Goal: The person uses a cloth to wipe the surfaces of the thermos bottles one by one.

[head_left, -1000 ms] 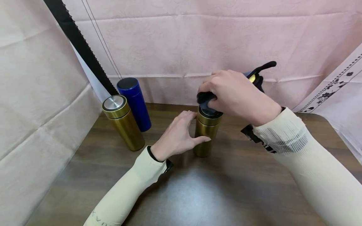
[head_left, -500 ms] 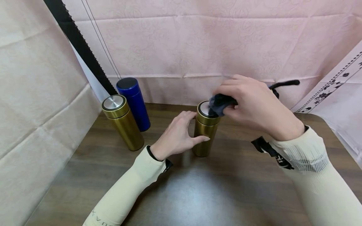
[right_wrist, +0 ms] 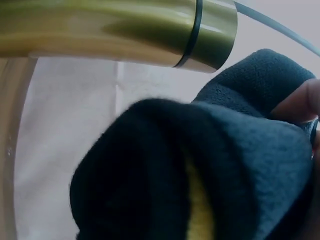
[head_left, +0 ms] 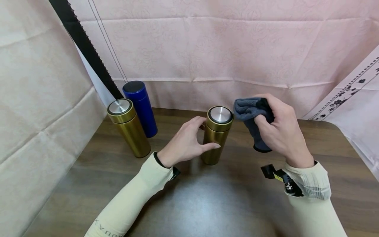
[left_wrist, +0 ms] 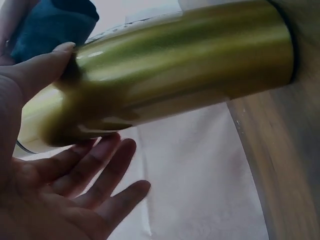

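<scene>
The left hand (head_left: 186, 141) holds the gold bottle (head_left: 218, 132) between its thumb and fingers; the bottle stands upright on the wooden table (head_left: 222, 204), its silver lid top (head_left: 221, 115) fully in view.

The right hand (head_left: 279, 131) pinches a bunched blue-grey cloth (head_left: 247, 108), just beside the bottle's upper end; whether cloth and bottle touch, I cannot tell.

As I judge it, work with the cloth on this 1 bottle is under way and not wrapped up, since 1 hand steadies the bottle and the other has the cloth close by; the lid top looks bright, yet how much of the surface is done, the pictures do not settle.

The other 2 bottles, a second gold one (head_left: 130, 131) and a blue one (head_left: 143, 110), stand to the left, untouched by either hand; whether they are done or left over, nothing shows.
</scene>
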The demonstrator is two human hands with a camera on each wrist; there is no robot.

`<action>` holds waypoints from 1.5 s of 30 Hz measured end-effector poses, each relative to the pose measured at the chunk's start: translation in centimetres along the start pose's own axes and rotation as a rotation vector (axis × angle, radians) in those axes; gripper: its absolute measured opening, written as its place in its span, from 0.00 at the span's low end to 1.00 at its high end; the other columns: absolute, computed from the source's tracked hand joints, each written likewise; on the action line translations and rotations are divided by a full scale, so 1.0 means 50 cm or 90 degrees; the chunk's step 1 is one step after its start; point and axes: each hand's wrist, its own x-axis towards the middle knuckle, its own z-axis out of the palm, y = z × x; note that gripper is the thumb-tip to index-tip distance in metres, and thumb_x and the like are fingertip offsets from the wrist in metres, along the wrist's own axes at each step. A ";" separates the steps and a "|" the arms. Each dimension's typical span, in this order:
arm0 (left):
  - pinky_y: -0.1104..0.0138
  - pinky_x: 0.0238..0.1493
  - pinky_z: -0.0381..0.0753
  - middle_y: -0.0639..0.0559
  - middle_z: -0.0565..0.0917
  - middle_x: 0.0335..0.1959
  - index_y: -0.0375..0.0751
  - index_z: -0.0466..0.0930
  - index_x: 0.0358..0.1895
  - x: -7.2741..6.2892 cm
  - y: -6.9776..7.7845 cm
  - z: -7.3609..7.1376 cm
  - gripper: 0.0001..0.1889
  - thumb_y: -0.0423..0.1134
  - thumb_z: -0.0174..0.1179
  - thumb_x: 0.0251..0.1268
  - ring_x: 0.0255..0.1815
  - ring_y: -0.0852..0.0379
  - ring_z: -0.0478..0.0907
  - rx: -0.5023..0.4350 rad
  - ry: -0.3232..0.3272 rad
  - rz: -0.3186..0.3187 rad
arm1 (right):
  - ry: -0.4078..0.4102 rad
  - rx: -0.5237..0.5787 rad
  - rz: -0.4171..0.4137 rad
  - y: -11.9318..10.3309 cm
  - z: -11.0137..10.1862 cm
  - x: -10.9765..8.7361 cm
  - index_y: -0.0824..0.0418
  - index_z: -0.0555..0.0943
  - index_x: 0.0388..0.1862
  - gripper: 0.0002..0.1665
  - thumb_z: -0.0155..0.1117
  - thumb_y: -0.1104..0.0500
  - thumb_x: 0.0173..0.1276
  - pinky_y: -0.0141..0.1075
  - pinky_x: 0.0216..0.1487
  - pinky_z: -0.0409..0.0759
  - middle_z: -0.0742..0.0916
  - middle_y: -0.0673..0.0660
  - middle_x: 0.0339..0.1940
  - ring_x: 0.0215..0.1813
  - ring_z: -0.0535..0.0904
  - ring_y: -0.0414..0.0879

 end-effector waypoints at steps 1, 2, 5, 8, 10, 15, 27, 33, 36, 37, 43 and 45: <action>0.63 0.57 0.82 0.57 0.81 0.53 0.47 0.77 0.59 0.000 -0.001 0.001 0.32 0.55 0.76 0.55 0.52 0.60 0.78 0.002 -0.001 0.000 | 0.009 0.008 0.018 0.004 0.002 -0.003 0.54 0.85 0.52 0.23 0.54 0.71 0.65 0.21 0.43 0.72 0.89 0.50 0.44 0.38 0.78 0.33; 0.63 0.57 0.82 0.57 0.81 0.53 0.47 0.76 0.60 0.000 -0.003 0.002 0.33 0.56 0.76 0.55 0.52 0.59 0.78 0.005 -0.002 -0.001 | 0.017 0.015 0.036 0.007 0.004 -0.005 0.54 0.85 0.53 0.23 0.54 0.71 0.66 0.21 0.43 0.73 0.89 0.49 0.44 0.38 0.79 0.33; 0.63 0.57 0.82 0.58 0.79 0.53 0.47 0.76 0.60 0.000 -0.005 0.003 0.34 0.59 0.76 0.54 0.52 0.58 0.77 0.013 -0.006 -0.003 | 0.040 0.032 0.086 0.018 0.009 -0.013 0.53 0.86 0.52 0.21 0.55 0.69 0.67 0.21 0.42 0.75 0.88 0.41 0.42 0.37 0.81 0.33; 0.63 0.57 0.81 0.58 0.78 0.54 0.48 0.75 0.62 0.000 -0.007 0.003 0.36 0.60 0.76 0.53 0.52 0.59 0.77 0.012 -0.015 -0.006 | 0.047 0.037 0.131 0.029 0.013 -0.020 0.51 0.86 0.53 0.20 0.56 0.67 0.69 0.22 0.41 0.75 0.86 0.35 0.41 0.37 0.81 0.33; 0.62 0.58 0.82 0.58 0.78 0.56 0.48 0.73 0.64 0.000 -0.009 0.002 0.38 0.60 0.76 0.53 0.53 0.59 0.77 0.000 -0.024 -0.013 | 0.037 0.032 0.150 0.037 0.015 -0.022 0.49 0.86 0.53 0.20 0.56 0.66 0.70 0.22 0.42 0.75 0.86 0.37 0.42 0.38 0.81 0.33; 0.58 0.59 0.84 0.57 0.77 0.60 0.48 0.70 0.66 0.003 -0.021 0.006 0.43 0.58 0.79 0.49 0.54 0.57 0.80 -0.060 -0.054 -0.036 | -0.009 0.014 0.170 0.057 0.015 -0.024 0.48 0.85 0.54 0.19 0.56 0.64 0.71 0.22 0.44 0.74 0.87 0.47 0.46 0.42 0.80 0.35; 0.62 0.52 0.86 0.60 0.82 0.54 0.53 0.76 0.61 0.008 -0.044 0.047 0.39 0.52 0.84 0.42 0.53 0.59 0.81 -0.146 -0.021 -0.041 | -0.092 0.085 0.226 0.114 0.001 -0.030 0.62 0.66 0.66 0.21 0.54 0.60 0.78 0.22 0.42 0.78 0.81 0.58 0.55 0.44 0.79 0.35; 0.62 0.49 0.89 0.55 0.83 0.52 0.50 0.75 0.58 0.013 -0.042 0.055 0.40 0.44 0.87 0.38 0.51 0.55 0.82 -0.233 0.003 -0.066 | -0.116 0.126 0.218 0.119 -0.001 -0.029 0.56 0.61 0.67 0.21 0.53 0.56 0.81 0.23 0.41 0.81 0.83 0.53 0.53 0.43 0.82 0.33; 0.59 0.50 0.89 0.53 0.83 0.52 0.49 0.74 0.58 0.013 -0.042 0.057 0.41 0.41 0.87 0.36 0.51 0.53 0.82 -0.270 0.016 -0.079 | -0.135 0.152 0.215 0.118 -0.002 -0.027 0.51 0.61 0.66 0.22 0.56 0.55 0.80 0.27 0.36 0.85 0.85 0.48 0.44 0.38 0.86 0.35; 0.58 0.50 0.89 0.53 0.83 0.52 0.49 0.74 0.58 0.013 -0.042 0.058 0.41 0.41 0.87 0.35 0.51 0.53 0.82 -0.275 0.021 -0.081 | -0.144 0.163 0.216 0.118 -0.002 -0.027 0.50 0.61 0.65 0.22 0.57 0.55 0.80 0.29 0.35 0.86 0.86 0.47 0.42 0.37 0.87 0.35; 0.59 0.50 0.89 0.55 0.83 0.53 0.51 0.76 0.60 0.011 -0.043 0.061 0.41 0.41 0.87 0.35 0.50 0.55 0.83 -0.265 0.050 -0.068 | -0.191 0.191 0.202 0.116 -0.001 -0.027 0.56 0.63 0.65 0.29 0.67 0.61 0.72 0.35 0.32 0.88 0.90 0.50 0.36 0.35 0.89 0.38; 0.62 0.51 0.88 0.55 0.83 0.53 0.52 0.77 0.61 0.010 -0.043 0.062 0.42 0.41 0.87 0.35 0.50 0.56 0.84 -0.253 0.062 -0.057 | -0.202 0.182 0.191 0.116 -0.001 -0.028 0.58 0.65 0.67 0.33 0.70 0.63 0.69 0.33 0.35 0.88 0.91 0.53 0.41 0.39 0.89 0.36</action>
